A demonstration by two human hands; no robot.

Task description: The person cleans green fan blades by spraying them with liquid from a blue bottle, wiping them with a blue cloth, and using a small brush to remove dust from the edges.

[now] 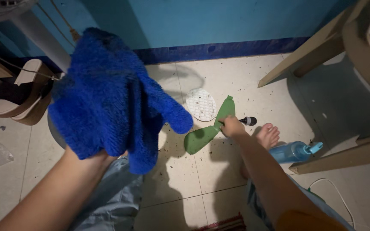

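A blue cloth (112,98) is gripped by the left hand (95,159).
A green flat piece (210,128) is pinched by the right hand (232,127), seemingly.

left hand (103,156) under blue cloth (108,94)

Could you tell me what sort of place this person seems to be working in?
Probably a room in a home: a tiled floor against a blue painted wall, sandals lying beside it, and a bare foot near a blue water bottle.

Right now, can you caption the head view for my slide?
Left hand lifts a fluffy blue cloth while right hand grips green fan blades on the tiled floor.
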